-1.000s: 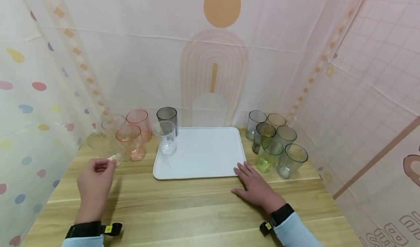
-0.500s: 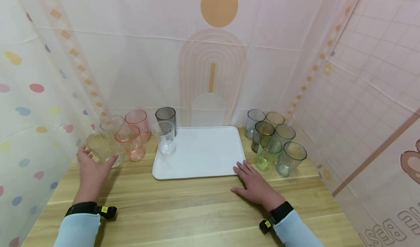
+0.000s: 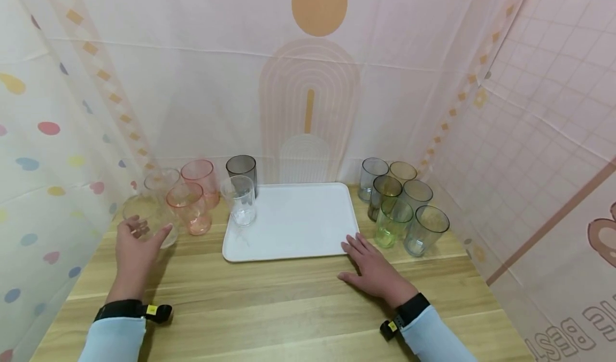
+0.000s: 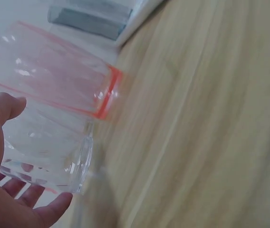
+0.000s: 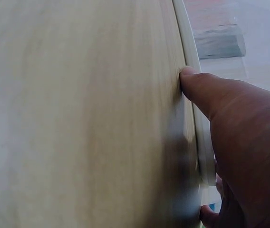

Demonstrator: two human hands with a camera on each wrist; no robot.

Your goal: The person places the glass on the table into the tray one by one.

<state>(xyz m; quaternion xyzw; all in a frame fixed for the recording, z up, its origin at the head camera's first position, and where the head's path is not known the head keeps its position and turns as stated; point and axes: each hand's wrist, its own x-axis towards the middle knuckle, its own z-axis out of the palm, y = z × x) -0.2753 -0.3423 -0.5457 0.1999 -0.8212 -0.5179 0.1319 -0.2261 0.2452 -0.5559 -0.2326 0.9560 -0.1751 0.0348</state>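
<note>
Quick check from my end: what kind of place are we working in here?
Probably a staged tabletop booth, not a real kitchen. Patterned fabric backdrops enclose a wooden table; tinted tumblers are grouped either side of a white tray. The left hand grips a clear glass; the right hand touches the tray.

Wooden table point(image 3: 289, 308) inside a pale pink patterned fabric backdrop point(image 3: 192, 84). At back left, pink tumblers point(image 3: 199, 177) beside a dark grey tumbler point(image 3: 242, 168). At right, a cluster of grey, amber and green tumblers point(image 3: 401, 209), upright, close together.
</note>
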